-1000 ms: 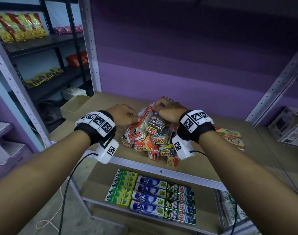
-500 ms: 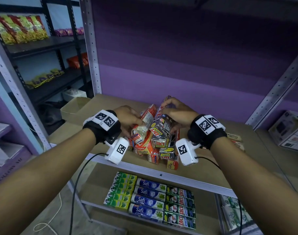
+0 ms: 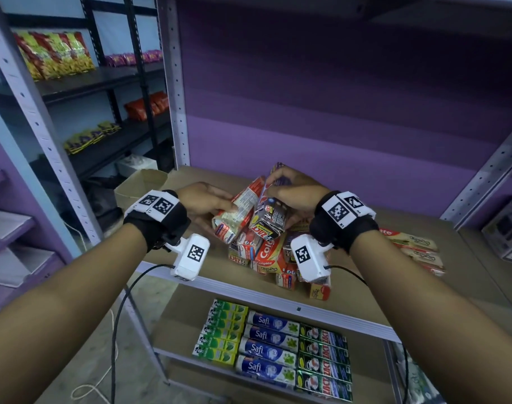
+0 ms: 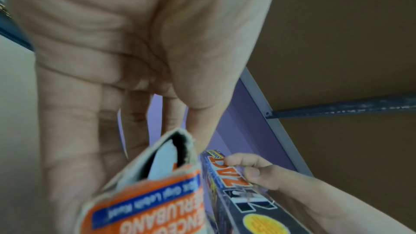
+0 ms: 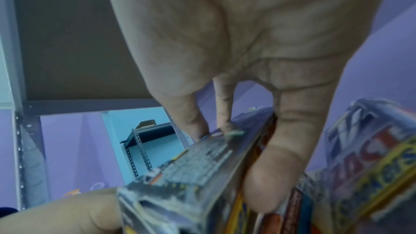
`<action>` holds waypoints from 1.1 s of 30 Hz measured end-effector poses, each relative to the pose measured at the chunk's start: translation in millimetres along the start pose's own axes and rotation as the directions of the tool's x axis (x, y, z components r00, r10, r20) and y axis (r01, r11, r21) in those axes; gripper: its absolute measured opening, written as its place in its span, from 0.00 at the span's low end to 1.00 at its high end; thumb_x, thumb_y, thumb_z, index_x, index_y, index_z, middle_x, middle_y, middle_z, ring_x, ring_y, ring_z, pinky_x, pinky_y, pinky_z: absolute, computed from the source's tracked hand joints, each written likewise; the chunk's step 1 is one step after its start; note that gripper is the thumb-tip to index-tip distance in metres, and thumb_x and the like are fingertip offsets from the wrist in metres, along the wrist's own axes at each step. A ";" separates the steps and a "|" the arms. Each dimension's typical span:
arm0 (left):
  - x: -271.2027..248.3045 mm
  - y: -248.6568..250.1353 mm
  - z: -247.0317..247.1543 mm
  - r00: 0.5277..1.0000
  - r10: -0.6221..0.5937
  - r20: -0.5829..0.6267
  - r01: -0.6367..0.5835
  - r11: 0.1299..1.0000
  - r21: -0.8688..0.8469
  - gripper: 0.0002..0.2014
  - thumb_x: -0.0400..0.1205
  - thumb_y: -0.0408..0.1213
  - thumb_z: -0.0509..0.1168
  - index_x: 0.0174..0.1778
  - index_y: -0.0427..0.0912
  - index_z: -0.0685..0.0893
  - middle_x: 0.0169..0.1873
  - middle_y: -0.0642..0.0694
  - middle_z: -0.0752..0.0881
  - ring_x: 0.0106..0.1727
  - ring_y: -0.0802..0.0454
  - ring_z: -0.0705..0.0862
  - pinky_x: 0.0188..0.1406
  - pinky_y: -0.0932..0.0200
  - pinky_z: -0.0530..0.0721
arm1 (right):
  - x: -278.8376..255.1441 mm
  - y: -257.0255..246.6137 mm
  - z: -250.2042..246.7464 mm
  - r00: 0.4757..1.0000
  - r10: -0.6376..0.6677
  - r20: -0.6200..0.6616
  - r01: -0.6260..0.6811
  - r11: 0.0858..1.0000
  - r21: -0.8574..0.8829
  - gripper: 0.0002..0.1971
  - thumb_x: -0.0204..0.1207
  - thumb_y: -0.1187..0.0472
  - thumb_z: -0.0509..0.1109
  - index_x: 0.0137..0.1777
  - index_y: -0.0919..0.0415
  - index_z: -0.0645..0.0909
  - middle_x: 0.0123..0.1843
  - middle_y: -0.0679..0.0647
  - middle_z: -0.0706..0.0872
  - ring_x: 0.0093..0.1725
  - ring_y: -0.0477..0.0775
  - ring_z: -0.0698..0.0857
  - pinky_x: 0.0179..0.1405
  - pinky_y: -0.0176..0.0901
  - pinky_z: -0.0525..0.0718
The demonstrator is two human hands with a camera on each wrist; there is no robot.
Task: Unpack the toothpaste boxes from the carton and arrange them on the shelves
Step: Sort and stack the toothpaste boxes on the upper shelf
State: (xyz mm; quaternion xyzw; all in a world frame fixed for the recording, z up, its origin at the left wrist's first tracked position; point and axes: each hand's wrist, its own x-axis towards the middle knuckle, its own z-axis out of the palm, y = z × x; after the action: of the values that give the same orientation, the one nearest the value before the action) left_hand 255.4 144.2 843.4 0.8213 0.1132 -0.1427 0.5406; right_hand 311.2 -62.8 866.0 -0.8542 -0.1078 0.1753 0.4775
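Now my left hand (image 3: 203,201) lifts a white-and-red toothpaste box (image 3: 238,209) and my right hand (image 3: 295,189) a dark Zact box (image 3: 268,218) off the pile (image 3: 271,255), ready to shelve.

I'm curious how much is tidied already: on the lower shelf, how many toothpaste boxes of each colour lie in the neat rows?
Green boxes: 6
Blue Safi boxes: 4
Dark ZACT boxes: 4
Total: 14
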 end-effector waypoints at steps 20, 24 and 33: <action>22.6 -103.3 -51.6 0.981 -0.142 -0.133 0.133 0.988 -0.074 0.16 0.80 0.33 0.72 0.64 0.38 0.86 0.48 0.38 0.90 0.42 0.43 0.88 0.37 0.51 0.90 | 47.0 -20.6 108.5 0.997 0.022 0.068 0.014 0.878 -0.478 0.06 0.72 0.58 0.76 0.47 0.57 0.90 0.46 0.52 0.91 0.34 0.44 0.84 0.37 0.32 0.85; 24.8 -112.5 -51.9 0.979 -0.174 -0.106 0.158 0.976 -0.150 0.15 0.80 0.35 0.72 0.64 0.40 0.85 0.50 0.33 0.89 0.46 0.37 0.89 0.35 0.38 0.90 | 56.4 -19.0 124.8 0.996 0.042 0.079 0.013 0.807 -0.590 0.12 0.70 0.58 0.76 0.50 0.63 0.88 0.50 0.57 0.93 0.41 0.51 0.89 0.51 0.52 0.90; 37.0 -117.4 -45.9 0.987 -0.124 -0.102 0.103 0.975 -0.195 0.16 0.81 0.32 0.71 0.65 0.40 0.85 0.37 0.37 0.91 0.36 0.43 0.90 0.36 0.48 0.91 | 65.4 -11.2 134.5 0.989 0.066 0.136 0.048 0.717 -0.696 0.13 0.71 0.55 0.76 0.51 0.62 0.90 0.51 0.58 0.92 0.52 0.60 0.91 0.51 0.56 0.91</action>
State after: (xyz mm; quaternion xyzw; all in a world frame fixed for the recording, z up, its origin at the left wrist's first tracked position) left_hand 255.2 233.4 746.9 0.7653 0.2035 -0.1150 0.5997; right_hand 316.7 70.7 797.9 -0.9557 -0.1976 0.1881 0.1105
